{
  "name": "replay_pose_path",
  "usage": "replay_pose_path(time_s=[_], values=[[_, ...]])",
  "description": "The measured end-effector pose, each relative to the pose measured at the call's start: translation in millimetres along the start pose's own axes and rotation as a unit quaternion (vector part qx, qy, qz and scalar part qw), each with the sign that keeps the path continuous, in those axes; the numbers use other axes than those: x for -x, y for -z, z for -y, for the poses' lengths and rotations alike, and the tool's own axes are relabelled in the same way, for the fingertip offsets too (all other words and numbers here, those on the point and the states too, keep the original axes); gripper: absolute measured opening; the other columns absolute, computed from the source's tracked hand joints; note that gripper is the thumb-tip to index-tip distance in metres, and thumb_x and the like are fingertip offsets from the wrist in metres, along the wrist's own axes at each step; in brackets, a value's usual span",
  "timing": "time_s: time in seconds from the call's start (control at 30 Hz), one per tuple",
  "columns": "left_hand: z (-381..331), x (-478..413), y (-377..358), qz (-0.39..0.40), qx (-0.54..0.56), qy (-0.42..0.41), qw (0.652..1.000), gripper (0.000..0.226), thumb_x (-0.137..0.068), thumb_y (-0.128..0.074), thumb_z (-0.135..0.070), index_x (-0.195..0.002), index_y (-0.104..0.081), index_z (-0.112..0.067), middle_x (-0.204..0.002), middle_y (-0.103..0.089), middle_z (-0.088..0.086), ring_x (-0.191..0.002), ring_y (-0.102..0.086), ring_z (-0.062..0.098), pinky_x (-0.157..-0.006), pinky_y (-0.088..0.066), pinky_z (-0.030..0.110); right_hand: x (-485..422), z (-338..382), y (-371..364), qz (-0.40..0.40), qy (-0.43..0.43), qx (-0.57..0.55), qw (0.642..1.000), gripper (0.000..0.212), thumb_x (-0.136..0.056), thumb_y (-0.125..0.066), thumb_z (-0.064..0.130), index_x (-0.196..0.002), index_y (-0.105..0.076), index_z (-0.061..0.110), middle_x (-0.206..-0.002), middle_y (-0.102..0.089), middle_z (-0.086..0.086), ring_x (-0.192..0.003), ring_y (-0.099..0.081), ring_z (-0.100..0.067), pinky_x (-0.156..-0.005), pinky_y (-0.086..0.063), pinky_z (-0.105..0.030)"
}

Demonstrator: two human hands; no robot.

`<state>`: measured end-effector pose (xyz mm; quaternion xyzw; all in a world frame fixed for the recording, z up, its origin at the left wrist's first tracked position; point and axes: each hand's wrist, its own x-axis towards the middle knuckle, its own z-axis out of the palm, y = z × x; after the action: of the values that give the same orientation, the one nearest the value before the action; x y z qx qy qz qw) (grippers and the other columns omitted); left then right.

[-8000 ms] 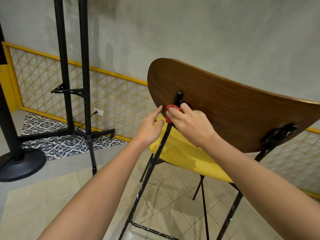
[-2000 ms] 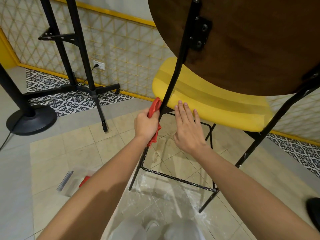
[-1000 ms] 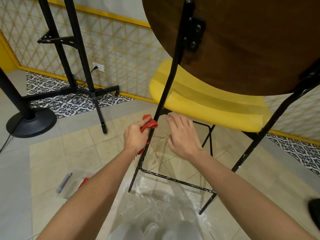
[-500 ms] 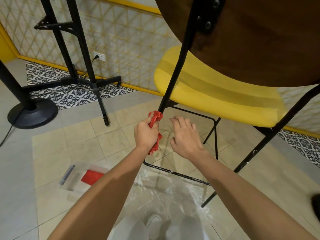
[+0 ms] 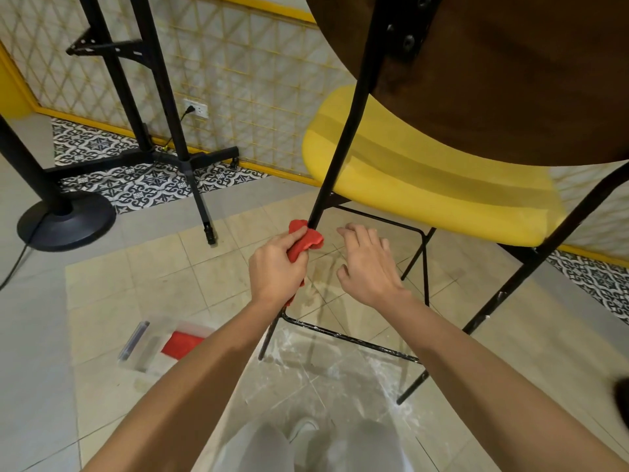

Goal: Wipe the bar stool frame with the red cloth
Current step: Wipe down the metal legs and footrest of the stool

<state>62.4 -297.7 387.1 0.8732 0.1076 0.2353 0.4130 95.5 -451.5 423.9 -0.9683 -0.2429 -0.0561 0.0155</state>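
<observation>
The bar stool has a black metal frame (image 5: pixel 343 117), a yellow seat (image 5: pixel 425 178) and a brown wooden backrest (image 5: pixel 510 73). My left hand (image 5: pixel 275 270) grips the red cloth (image 5: pixel 304 241), which is wrapped round the stool's rear left leg just below the seat. The leg runs on down behind that hand to the floor. My right hand (image 5: pixel 367 264) hovers beside the leg with its fingers spread and relaxed, holding nothing.
A clear plastic box (image 5: pixel 160 345) with something red in it lies on the tiled floor at lower left. Black stand legs (image 5: pixel 190 158) and a round black base (image 5: pixel 64 223) stand at left. The footrest bar (image 5: pixel 350 337) crosses low between the stool's legs.
My left hand with the cloth stays on the leg below the seat, little changed from half a second ago. Eight seconds ago the right hand held the cloth at the backrest bracket.
</observation>
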Motion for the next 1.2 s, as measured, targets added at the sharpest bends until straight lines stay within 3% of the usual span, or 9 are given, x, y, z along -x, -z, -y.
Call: replay_pose_path(time_s=[0.07, 0.13, 0.2, 0.27, 0.43, 0.7, 0.87, 1.03, 1.2], values=[[4, 7, 5, -0.025, -0.056, -0.14, 0.988, 0.038, -0.079, -0.059, -0.025, -0.116, -0.068, -0.027, -0.113, -0.069, 0.002, -0.088, -0.068, 0.019, -0.066, -0.056, 0.03, 1, -2, 0, 0.001, -0.004, -0.001, 1.0, 0.063, -0.083, -0.052, 0.02, -0.142, -0.03, 0.013, -0.142, -0.034, -0.005, -0.127, -0.032, -0.022, -0.097, -0.028, -0.035], [5, 6, 7, -0.02, -0.113, -0.253, 0.961, 0.037, -0.076, -0.059, -0.027, -0.111, -0.07, -0.027, -0.111, -0.067, 0.003, -0.078, -0.068, 0.019, -0.053, -0.053, 0.025, 2, -4, 1, 0.003, -0.006, -0.003, 1.0, 0.063, -0.083, -0.052, 0.021, -0.142, -0.03, 0.013, -0.141, -0.034, -0.005, -0.127, -0.032, -0.022, -0.098, -0.028, -0.035], [-2, 0, 4, -0.007, -0.154, -0.285, 0.946, 0.04, -0.071, -0.072, -0.021, -0.111, -0.07, -0.027, -0.108, -0.066, 0.004, -0.074, -0.067, 0.019, -0.047, -0.049, 0.024, 4, -6, 1, 0.004, -0.009, -0.006, 1.0, 0.063, -0.084, -0.052, 0.021, -0.142, -0.03, 0.014, -0.141, -0.034, -0.004, -0.127, -0.032, -0.022, -0.098, -0.028, -0.036], [-13, -5, 0, 0.005, -0.17, -0.245, 0.954, 0.047, -0.067, -0.08, -0.019, -0.113, -0.069, -0.026, -0.109, -0.065, 0.004, -0.076, -0.067, 0.021, -0.045, -0.049, 0.026, 6, -7, 0, 0.006, -0.012, -0.008, 1.0, 0.062, -0.084, -0.052, 0.021, -0.142, -0.03, 0.014, -0.142, -0.033, -0.004, -0.128, -0.031, -0.022, -0.098, -0.028, -0.035], [-2, 1, -10, 0.048, -0.195, -0.183, 0.962, 0.043, -0.071, -0.077, -0.015, -0.111, -0.068, -0.028, -0.107, -0.061, 0.002, -0.08, -0.065, 0.024, -0.045, -0.052, 0.033, 7, -10, 0, 0.013, -0.01, -0.004, 1.0, 0.062, -0.083, -0.051, 0.021, -0.142, -0.03, 0.014, -0.142, -0.032, -0.004, -0.128, -0.03, -0.022, -0.099, -0.028, -0.036], [-9, -13, -1, -0.003, -0.176, -0.219, 0.96, 0.046, -0.07, -0.077, -0.013, -0.112, -0.069, -0.029, -0.105, -0.065, 0.001, -0.082, -0.066, 0.023, -0.046, -0.048, 0.026, -1, -4, 0, 0.011, -0.006, -0.023, 1.0, 0.064, -0.084, -0.053, 0.021, -0.142, -0.028, 0.014, -0.142, -0.032, -0.003, -0.128, -0.03, -0.021, -0.099, -0.027, -0.035], [8, -4, 1, 0.035, -0.159, -0.085, 0.983, 0.035, -0.08, -0.067, -0.023, -0.111, -0.068, -0.039, -0.108, -0.06, -0.011, -0.082, -0.063, 0.017, -0.055, -0.04, 0.023, -4, 3, 0, 0.007, 0.006, -0.024, 1.0, 0.063, -0.084, -0.05, 0.022, -0.143, -0.028, 0.015, -0.141, -0.034, -0.002, -0.127, -0.031, -0.021, -0.098, -0.028, -0.034], [9, -15, 9, 0.005, -0.012, 0.063, 0.998, 0.033, -0.082, -0.062, -0.022, -0.111, -0.068, -0.036, -0.106, -0.056, -0.015, -0.091, -0.056, 0.009, -0.072, -0.042, 0.023, -8, 10, -4, 0.008, 0.012, -0.03, 0.999, 0.063, -0.084, -0.048, 0.021, -0.143, -0.027, 0.017, -0.142, -0.035, -0.001, -0.126, -0.031, -0.02, -0.099, -0.028, -0.034], [8, -30, 2, 0.082, 0.122, 0.112, 0.983, 0.034, -0.088, -0.057, -0.018, -0.117, -0.065, -0.032, -0.112, -0.055, -0.007, -0.081, -0.055, 0.004, -0.074, -0.043, 0.013, -13, 17, -11, 0.01, 0.013, -0.049, 0.999, 0.066, -0.084, -0.049, 0.019, -0.145, -0.024, 0.015, -0.143, -0.034, -0.001, -0.128, -0.029, -0.02, -0.099, -0.026, -0.034]])
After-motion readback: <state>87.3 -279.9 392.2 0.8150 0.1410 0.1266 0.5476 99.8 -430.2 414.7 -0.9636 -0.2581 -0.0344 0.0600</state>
